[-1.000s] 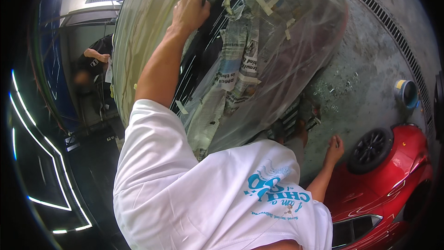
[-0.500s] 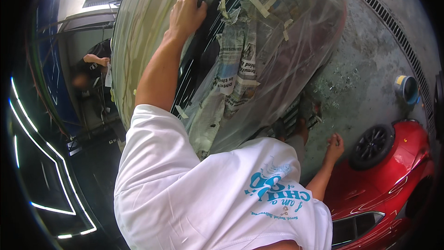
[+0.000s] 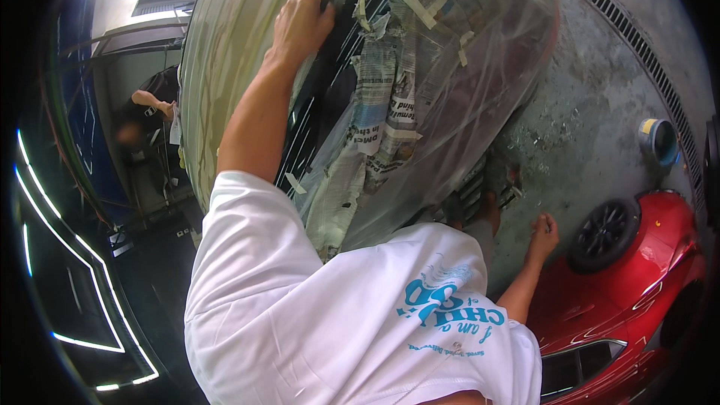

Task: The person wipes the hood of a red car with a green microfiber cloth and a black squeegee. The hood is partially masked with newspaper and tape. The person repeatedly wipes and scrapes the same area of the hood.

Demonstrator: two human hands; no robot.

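Note:
My left hand (image 3: 300,26) is closed at the edge of a vehicle's pale cream ribbed roof (image 3: 240,37), my arm stretched out over it. A small dark piece (image 3: 324,1) juts from between the fingers; its kind does not show. Beside the hand runs a glossy black strip (image 3: 319,97), bordered by taped newspaper (image 3: 382,97) and clear plastic sheeting (image 3: 480,75) over the vehicle's side. My right hand (image 3: 544,234) hangs low on the right, away from the vehicle, fingers curled; whether they hold anything is hidden.
A red car (image 3: 615,277) stands at the lower right, with a loose black wheel (image 3: 604,235) by it. Behind lies an open can (image 3: 660,142) near a floor drain grate (image 3: 622,11). Across the roof, another person's arm (image 3: 152,101) reaches toward the vehicle.
My left hand stays almost in place on the roof edge. The other person's arm shifts slightly left and down. My right hand has barely moved.

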